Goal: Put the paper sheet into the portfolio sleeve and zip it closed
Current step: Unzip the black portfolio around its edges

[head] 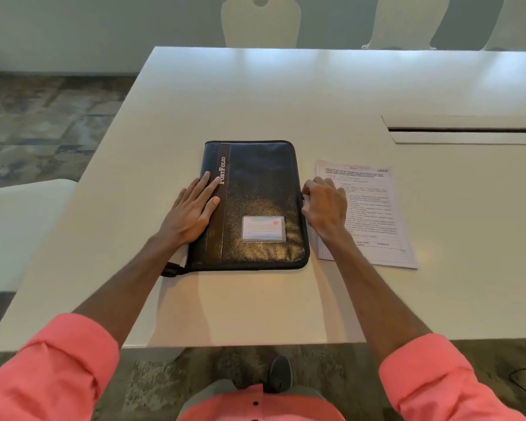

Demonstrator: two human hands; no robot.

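Note:
A black zip portfolio (255, 189) lies flat and closed on the white table (255, 92), with a clear label window on its cover. My left hand (192, 208) rests flat on its left spine strip, fingers spread. My right hand (324, 205) is at the portfolio's right edge with fingers curled and pinched on the zipper there; the pull itself is hidden by the fingers. A printed paper sheet (374, 214) lies on the table just right of the portfolio, partly under my right hand and wrist.
A black strap (172, 270) sticks out from the portfolio's near left corner. A cable slot (465, 129) is cut into the table at the right. White chairs (260, 21) stand behind the far edge, and one chair (16, 226) is at the left.

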